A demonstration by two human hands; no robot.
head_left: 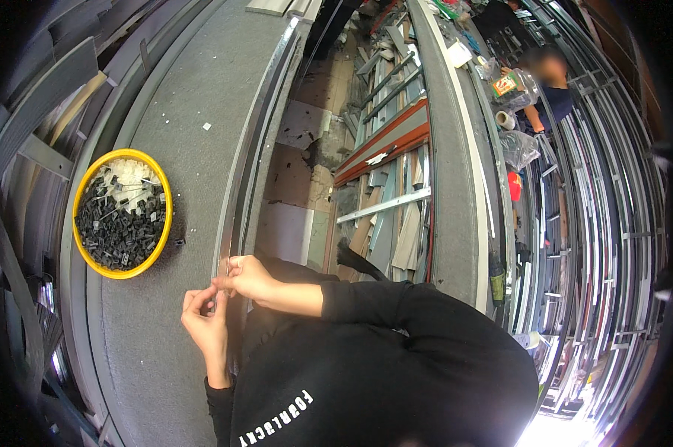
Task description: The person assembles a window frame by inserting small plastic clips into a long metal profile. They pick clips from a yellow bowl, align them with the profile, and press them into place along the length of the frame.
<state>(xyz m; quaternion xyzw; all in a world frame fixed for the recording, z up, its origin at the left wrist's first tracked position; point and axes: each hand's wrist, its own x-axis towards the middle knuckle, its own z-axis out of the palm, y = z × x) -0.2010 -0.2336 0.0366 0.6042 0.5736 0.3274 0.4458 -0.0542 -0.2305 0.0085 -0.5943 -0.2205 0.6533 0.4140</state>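
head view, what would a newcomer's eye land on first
Probably the round, bright yellow-rimmed tub on the long grey bench at the left, filled with small black pieces and a whitish heap. Next, the person's left hand and right hand, close together at the bench's right edge; anything between their fingertips is too small to tell. Far right, long narrow grey and white strips are packed together.
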